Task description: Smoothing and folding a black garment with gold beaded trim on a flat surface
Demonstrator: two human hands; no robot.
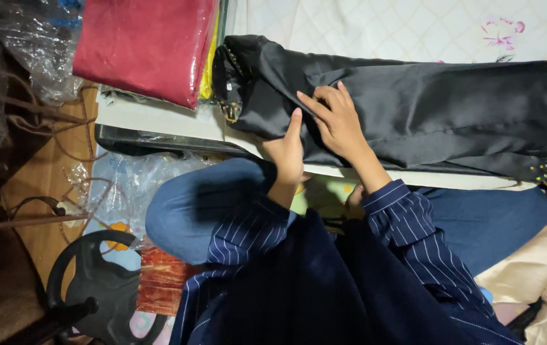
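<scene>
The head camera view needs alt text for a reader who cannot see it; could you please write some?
Both hands, left hand and right hand, press on a black beaded garment spread across a white board. Folded red fabric lies beside it.

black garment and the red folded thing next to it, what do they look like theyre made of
Black garment: looks like smooth woven satin-like cloth, given its soft dull sheen, with small gold and coloured trim at its edges. Red folded piece: seems a finer, matte-to-silky fabric, apparently inside clear plastic wrap, judging by glare; hard to confirm.
</scene>
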